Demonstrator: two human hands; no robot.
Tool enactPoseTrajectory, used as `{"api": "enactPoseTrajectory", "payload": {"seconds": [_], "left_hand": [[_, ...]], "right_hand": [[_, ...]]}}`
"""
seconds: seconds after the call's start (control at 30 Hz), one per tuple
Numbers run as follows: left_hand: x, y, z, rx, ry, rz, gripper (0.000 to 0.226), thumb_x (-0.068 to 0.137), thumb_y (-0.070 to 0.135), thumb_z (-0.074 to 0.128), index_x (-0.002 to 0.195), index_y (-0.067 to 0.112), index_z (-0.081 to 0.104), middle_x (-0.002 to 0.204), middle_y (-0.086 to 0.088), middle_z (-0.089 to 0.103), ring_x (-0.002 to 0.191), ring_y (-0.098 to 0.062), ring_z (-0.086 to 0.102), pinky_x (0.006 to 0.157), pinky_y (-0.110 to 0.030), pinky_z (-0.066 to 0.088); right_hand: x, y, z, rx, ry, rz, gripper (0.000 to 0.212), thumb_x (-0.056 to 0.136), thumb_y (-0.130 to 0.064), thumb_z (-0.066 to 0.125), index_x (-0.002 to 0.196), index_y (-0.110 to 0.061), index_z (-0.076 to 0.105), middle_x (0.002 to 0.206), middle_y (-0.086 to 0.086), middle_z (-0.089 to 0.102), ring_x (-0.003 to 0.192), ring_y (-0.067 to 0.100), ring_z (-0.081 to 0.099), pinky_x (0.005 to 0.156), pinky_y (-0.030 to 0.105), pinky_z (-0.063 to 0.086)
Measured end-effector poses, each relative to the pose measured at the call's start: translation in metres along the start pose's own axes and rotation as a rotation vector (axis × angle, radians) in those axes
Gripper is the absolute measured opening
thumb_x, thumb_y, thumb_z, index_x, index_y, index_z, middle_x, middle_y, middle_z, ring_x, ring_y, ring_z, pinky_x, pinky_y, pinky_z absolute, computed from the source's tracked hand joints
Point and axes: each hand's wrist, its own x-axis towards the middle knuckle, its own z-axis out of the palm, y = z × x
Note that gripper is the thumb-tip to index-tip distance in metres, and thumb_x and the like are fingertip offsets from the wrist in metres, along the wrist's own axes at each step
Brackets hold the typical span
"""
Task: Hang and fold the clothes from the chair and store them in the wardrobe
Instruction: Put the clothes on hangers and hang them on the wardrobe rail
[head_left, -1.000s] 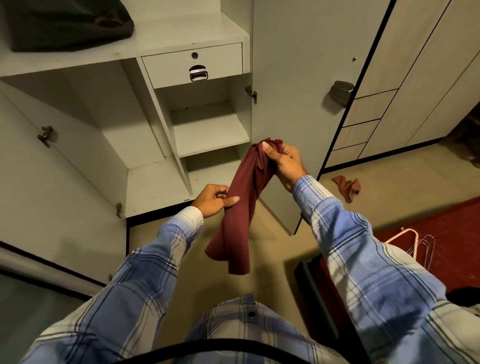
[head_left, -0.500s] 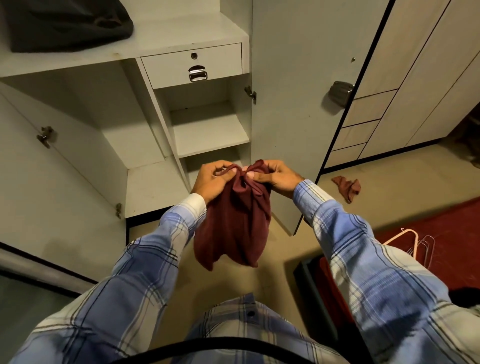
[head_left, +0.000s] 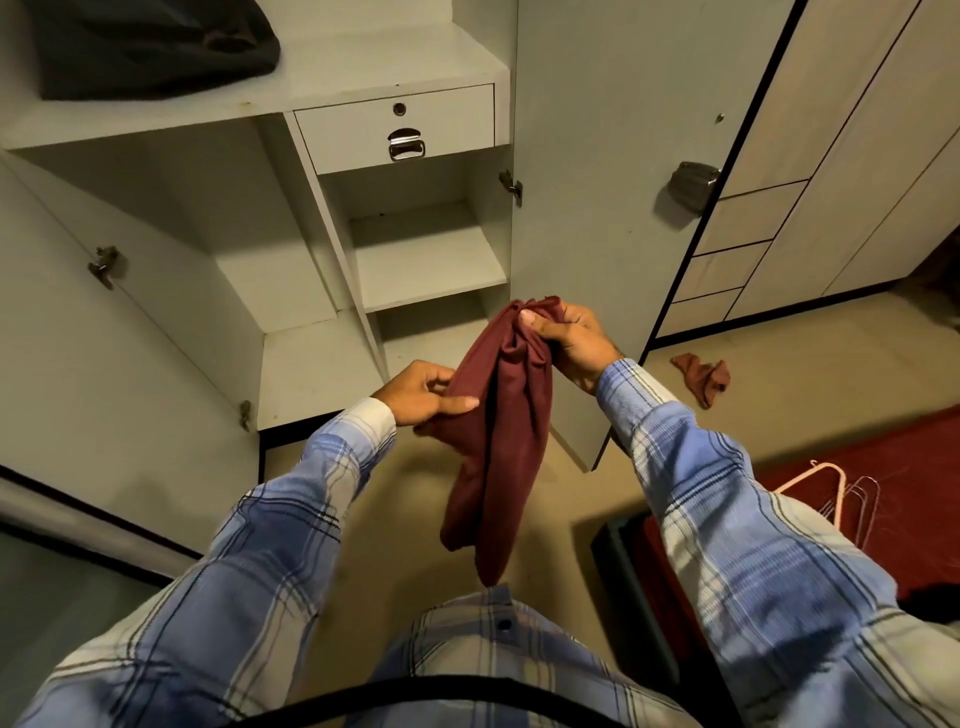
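Closest in, a person in a blue plaid shirt holds a maroon garment (head_left: 498, 441) in front of the open wardrobe (head_left: 363, 249). The right hand (head_left: 574, 340) clutches its bunched top, fingers wrapped round the cloth; the left hand (head_left: 423, 395) pinches the fabric lower down at its left edge, and the rest hangs loose above the floor. To the right, hangers (head_left: 836, 496) lie on a red mat. Farther off, a small reddish cloth (head_left: 701, 378) lies on the floor by the wardrobe door. A dark bag (head_left: 156, 47) sits on the upper shelf.

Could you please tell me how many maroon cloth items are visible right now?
2: one maroon cloth garment held by both hands, one small crumpled maroon cloth on the floor right. Others may be hidden.
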Motion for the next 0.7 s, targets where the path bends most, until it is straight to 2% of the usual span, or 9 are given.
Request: {"api": "enactPoseTrajectory", "payload": {"seconds": [0.07,0.13,0.17,0.27,0.43,0.5,0.6,0.7], "left_hand": [[0.0,-0.006,-0.002,0.094,0.001,-0.003,0.004,0.088,0.004,0.068,0.089,0.005,0.071,0.066,0.016,0.069,0.063,0.002,0.061,0.069,-0.015,0.05],[0.001,-0.009,-0.005,0.163,0.098,-0.014,0.027,0.091,0.011,0.067,0.065,0.016,0.063,0.049,0.02,0.055,0.05,0.006,0.049,0.061,-0.011,0.04],[0.002,-0.011,-0.006,0.18,0.156,-0.02,0.033,0.092,0.014,0.066,0.06,0.018,0.057,0.045,0.018,0.049,0.046,0.005,0.044,0.056,-0.012,0.036],[0.005,-0.014,-0.01,0.165,0.252,-0.034,0.031,0.094,0.019,0.064,0.064,0.017,0.056,0.049,0.015,0.049,0.044,0.003,0.042,0.053,-0.015,0.035],[0.005,-0.014,-0.011,0.179,0.271,-0.056,0.019,0.094,0.0,0.059,0.081,0.015,0.057,0.04,0.022,0.049,0.042,0.007,0.048,0.05,-0.006,0.036],[0.006,-0.019,-0.013,0.168,0.311,-0.082,0.015,0.095,0.003,0.058,0.085,0.014,0.061,0.042,0.018,0.051,0.045,0.004,0.049,0.056,-0.014,0.044],[0.009,-0.028,-0.019,0.238,0.4,-0.12,0.029,0.097,0.025,0.059,0.068,0.02,0.061,0.058,0.008,0.056,0.062,-0.011,0.052,0.073,-0.026,0.044],[0.007,-0.029,-0.02,0.193,0.5,-0.09,0.045,0.099,0.034,0.052,0.058,0.018,0.046,0.057,0.004,0.045,0.062,-0.016,0.042,0.069,-0.029,0.035]], "right_hand": [[-0.001,-0.004,-0.005,0.018,0.03,-0.007,0.009,0.088,0.002,0.059,0.093,-0.002,0.065,0.08,0.001,0.074,0.074,0.012,0.07,0.076,0.024,0.058],[-0.002,-0.005,-0.011,-0.008,0.053,-0.009,0.011,0.091,0.004,0.056,0.094,-0.002,0.064,0.08,0.0,0.074,0.074,0.012,0.07,0.077,0.024,0.058],[-0.003,-0.005,-0.013,-0.017,0.063,-0.012,0.012,0.092,0.005,0.055,0.095,-0.001,0.064,0.08,0.0,0.074,0.074,0.012,0.07,0.078,0.024,0.058],[-0.002,-0.003,-0.019,-0.003,0.113,-0.024,0.013,0.092,0.006,0.054,0.096,-0.002,0.064,0.081,0.0,0.075,0.074,0.012,0.07,0.08,0.024,0.058],[0.001,-0.001,-0.023,0.026,0.22,-0.051,0.01,0.092,0.003,0.058,0.097,-0.001,0.065,0.08,0.001,0.074,0.074,0.013,0.069,0.08,0.026,0.058],[0.002,-0.001,-0.024,0.04,0.241,-0.064,0.01,0.092,0.002,0.058,0.095,-0.003,0.065,0.078,0.0,0.074,0.072,0.012,0.069,0.078,0.026,0.058],[0.003,-0.004,-0.028,0.072,0.27,-0.076,0.009,0.092,0.001,0.058,0.095,-0.004,0.066,0.079,0.001,0.074,0.074,0.014,0.069,0.076,0.027,0.057],[0.005,-0.004,-0.032,0.059,0.305,-0.058,0.008,0.092,-0.001,0.06,0.094,-0.004,0.067,0.08,0.002,0.074,0.075,0.015,0.069,0.076,0.027,0.057]]}}
